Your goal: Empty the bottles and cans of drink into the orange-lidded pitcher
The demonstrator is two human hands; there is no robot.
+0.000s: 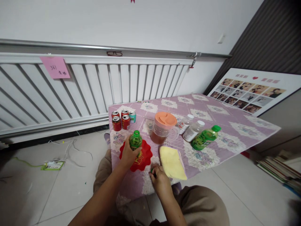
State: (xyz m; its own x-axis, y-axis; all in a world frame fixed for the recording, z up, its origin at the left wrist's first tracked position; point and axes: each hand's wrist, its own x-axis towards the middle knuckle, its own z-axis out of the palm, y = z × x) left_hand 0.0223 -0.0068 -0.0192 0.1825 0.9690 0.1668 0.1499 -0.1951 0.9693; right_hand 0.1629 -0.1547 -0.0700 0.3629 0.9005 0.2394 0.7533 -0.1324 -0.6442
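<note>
My left hand [129, 153] is wrapped round a green plastic bottle [135, 139], whose open neck points up with no cap on it. The bottle stands upright over a red scalloped plate [147, 157] with yellow markings; whether it touches the plate is hidden. Nearer the table's front edge, my right hand [158, 175] is closed, its fingers pinching a small green bottle cap [152, 170], mostly covered. Just right of that hand lies a folded yellow cloth [172, 161]. Behind it is a clear pitcher [160, 135] with an orange lid and brownish liquid.
Several drink cans [125, 121] cluster at the table's back left. Right of the pitcher stand two white-capped bottles [191, 131] and a capped green bottle [205, 138]. A white radiator [141, 80] runs behind the patterned tablecloth [235, 131]. A photo board [254, 89] leans at the right.
</note>
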